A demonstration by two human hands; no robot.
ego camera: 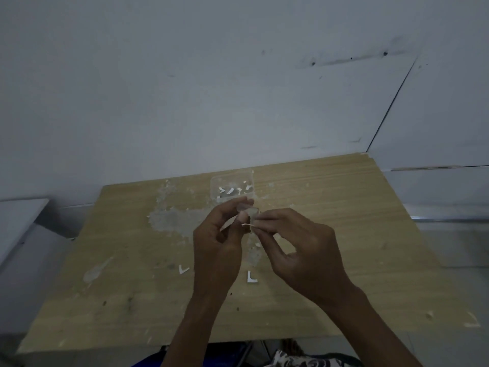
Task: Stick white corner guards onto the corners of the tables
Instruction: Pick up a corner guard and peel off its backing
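Above the middle of a wooden table [330, 207], my left hand [219, 245] pinches a small translucent corner guard [248, 211] between thumb and fingers. My right hand [301, 247] meets it from the right, its fingertips pinching a thin white strip [247, 225] at the guard's lower edge. A clear plastic box [219, 181] with several white L-shaped pieces stands just beyond the hands. Two white L-shaped pieces lie on the table, one [183, 269] left of my left wrist, one [251, 278] between my wrists. A white guard [473, 323] sits on the table's near right corner.
The tabletop has grey patches of worn surface [174, 221] left of the hands. A white wall [238, 88] stands right behind the table. A grey surface [16, 223] lies off the table's left side. Dark fabric [299, 360] shows below the near edge.
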